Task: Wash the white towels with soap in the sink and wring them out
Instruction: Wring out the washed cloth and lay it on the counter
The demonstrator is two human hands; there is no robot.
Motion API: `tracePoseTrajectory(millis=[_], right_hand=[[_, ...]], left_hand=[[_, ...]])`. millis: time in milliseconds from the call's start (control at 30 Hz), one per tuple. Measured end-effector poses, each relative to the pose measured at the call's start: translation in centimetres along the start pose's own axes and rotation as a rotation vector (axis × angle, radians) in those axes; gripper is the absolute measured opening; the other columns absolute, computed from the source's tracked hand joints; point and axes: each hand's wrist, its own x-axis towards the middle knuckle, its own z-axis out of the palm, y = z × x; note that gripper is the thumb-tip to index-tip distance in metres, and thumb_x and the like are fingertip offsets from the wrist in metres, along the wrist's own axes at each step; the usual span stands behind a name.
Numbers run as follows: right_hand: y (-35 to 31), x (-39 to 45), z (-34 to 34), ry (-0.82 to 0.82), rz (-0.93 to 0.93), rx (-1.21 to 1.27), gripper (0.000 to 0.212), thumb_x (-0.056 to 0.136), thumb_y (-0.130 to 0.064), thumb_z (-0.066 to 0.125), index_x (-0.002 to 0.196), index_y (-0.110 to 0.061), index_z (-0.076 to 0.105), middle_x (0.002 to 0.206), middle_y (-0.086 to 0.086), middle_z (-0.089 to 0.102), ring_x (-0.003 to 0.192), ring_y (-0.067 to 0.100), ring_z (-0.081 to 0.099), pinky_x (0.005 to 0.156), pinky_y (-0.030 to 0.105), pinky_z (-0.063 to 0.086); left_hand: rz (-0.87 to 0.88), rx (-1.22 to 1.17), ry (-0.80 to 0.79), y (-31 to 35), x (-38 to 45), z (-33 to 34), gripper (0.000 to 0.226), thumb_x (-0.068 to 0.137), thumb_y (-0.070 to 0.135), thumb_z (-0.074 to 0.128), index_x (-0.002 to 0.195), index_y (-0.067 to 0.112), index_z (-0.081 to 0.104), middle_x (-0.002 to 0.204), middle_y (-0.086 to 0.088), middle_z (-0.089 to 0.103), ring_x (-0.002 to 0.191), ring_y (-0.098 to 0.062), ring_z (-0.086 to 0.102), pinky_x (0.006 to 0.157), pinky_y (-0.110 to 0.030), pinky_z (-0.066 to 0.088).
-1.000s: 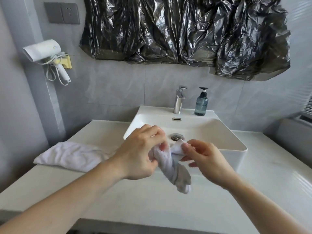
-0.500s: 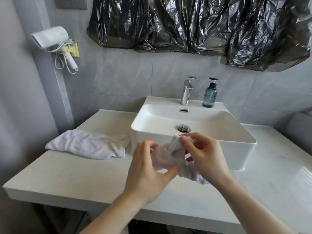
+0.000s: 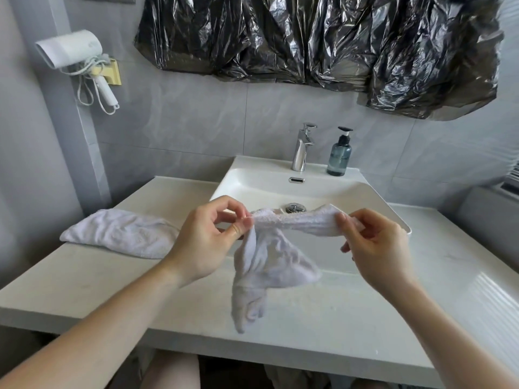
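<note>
White terry cloth stretches between two bare hands above the front rim of the sink (image 3: 373,189) — a small towel (image 3: 276,254) held up in the air. The left hand (image 3: 206,242) pinches one end of its top edge between thumb and fingertips; the right hand (image 3: 375,245) pinches the other end, thumb on top, fingers curled beneath. Between them the upper edge runs as a bunched band, and the rest hangs down in a twisted, crumpled fold in front of the basin, its lowest tip dangling over the white countertop (image 3: 84,279) without clearly touching it.

A second towel (image 3: 120,234) lies in a loose heap on the countertop, left of the sink and well apart from the hands. At the back of the basin stand a chrome tap (image 3: 303,148) and, just beside it to the right, a bluish soap bottle (image 3: 339,157) with a black pump. The drain (image 3: 295,207) shows just behind the stretched band — whether the cloth is wet cannot be told
</note>
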Motion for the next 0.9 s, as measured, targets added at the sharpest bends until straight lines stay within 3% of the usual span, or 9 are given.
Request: tracePoseTrajectory(millis=[200, 267, 367, 433, 533, 667, 767, 833, 900], right_hand=[[-3.5, 1.3, 0.5, 0.016, -0.060, 0.131, 0.045, 0.102, -0.037, 0.061, 0.074, -0.003, 0.057, 0.056, -0.001, 0.059, 0.051, 0.026, 0.059, 0.044, 0.027, 0.045], [-4.3, 2.1, 1.1, -0.025, -0.021, 0.263, 0.044, 0.104, -0.035, 0.059, 0.077, 0.001, 0.059, 0.059, -0.003, 0.055, 0.055, 0.018, 0.059, 0.048, 0.027, 0.052], [-5.2, 2.8, 1.7, -0.087, 0.083, 0.523, 0.046, 0.106, -0.033, 0.056, 0.086, 0.008, 0.060, 0.070, 0.009, 0.064, 0.067, 0.017, 0.066, 0.051, 0.030, 0.055], [-5.8, 2.9, 1.9, -0.101, 0.108, 0.608, 0.041, 0.107, -0.033, 0.054, 0.090, 0.004, 0.060, 0.073, 0.010, 0.068, 0.069, 0.021, 0.070, 0.053, 0.030, 0.056], [-6.0, 3.3, 1.4, -0.027, 0.109, 0.631, 0.038, 0.107, -0.032, 0.053, 0.090, 0.001, 0.059, 0.078, 0.017, 0.069, 0.076, 0.027, 0.073, 0.059, 0.033, 0.060], [-4.8, 3.9, -0.2, 0.189, 0.128, 0.637, 0.037, 0.108, -0.031, 0.052, 0.083, -0.004, 0.054, 0.081, 0.017, 0.055, 0.079, 0.021, 0.066, 0.068, 0.036, 0.064], [-3.8, 4.3, -1.6, 0.246, 0.196, 0.606, 0.030, 0.107, -0.031, 0.054, 0.086, -0.010, 0.053, 0.090, 0.008, 0.060, 0.086, 0.015, 0.069, 0.074, 0.035, 0.064], [-2.9, 4.6, -2.3, 0.175, 0.272, 0.489, 0.020, 0.102, -0.031, 0.063, 0.108, -0.014, 0.057, 0.120, 0.007, 0.064, 0.103, 0.017, 0.068, 0.085, 0.036, 0.061], [-2.4, 4.0, -2.5, 0.116, 0.275, 0.255, 0.060, 0.089, -0.040, 0.078, 0.136, -0.021, 0.046, 0.141, -0.004, 0.051, 0.119, 0.012, 0.058, 0.101, 0.038, 0.051]], left_hand=[[-0.326, -0.116, -0.133, -1.7, 2.4, 0.5, 0.013, 0.104, 0.017, 0.062, 0.098, 0.006, 0.064, 0.107, -0.018, 0.072, 0.091, -0.022, 0.067, 0.075, -0.031, 0.060], [-0.310, -0.012, -0.130, -2.0, 2.2, 1.3, 0.027, 0.100, 0.039, 0.067, 0.101, 0.012, 0.063, 0.106, -0.011, 0.072, 0.092, -0.020, 0.065, 0.084, -0.039, 0.058], [-0.326, 0.205, -0.352, -1.4, -0.3, 2.2, 0.067, 0.074, 0.080, 0.071, 0.117, 0.032, 0.052, 0.115, 0.014, 0.063, 0.101, -0.009, 0.064, 0.078, -0.026, 0.050], [-0.288, 0.465, -0.478, -2.4, -2.0, 2.7, 0.060, 0.078, 0.072, 0.075, 0.117, 0.038, 0.043, 0.114, 0.018, 0.059, 0.101, -0.005, 0.061, 0.076, -0.027, 0.051], [-0.160, 0.678, -0.343, -4.4, -1.3, 1.9, 0.016, 0.095, 0.049, 0.064, 0.098, 0.036, 0.055, 0.098, 0.013, 0.062, 0.089, -0.012, 0.063, 0.080, -0.035, 0.053], [-0.117, 0.414, -0.094, -2.0, 3.1, -1.5, 0.012, 0.092, 0.036, 0.075, 0.082, 0.031, 0.071, 0.080, 0.008, 0.072, 0.075, -0.012, 0.068, 0.067, -0.031, 0.048], [-0.002, 0.324, -0.188, 2.8, 7.1, -3.1, 0.027, 0.091, 0.037, 0.077, 0.084, 0.011, 0.074, 0.069, 0.007, 0.063, 0.062, -0.008, 0.052, 0.060, -0.030, 0.042], [-0.030, 0.285, -0.294, 5.7, 9.3, -3.1, 0.033, 0.102, 0.027, 0.069, 0.080, 0.002, 0.068, 0.068, 0.003, 0.050, 0.062, -0.007, 0.042, 0.057, -0.025, 0.034], [-0.096, 0.196, -0.344, 8.1, 11.1, -2.6, 0.032, 0.106, 0.026, 0.061, 0.078, 0.013, 0.069, 0.070, 0.003, 0.058, 0.062, -0.007, 0.050, 0.059, -0.021, 0.041]])
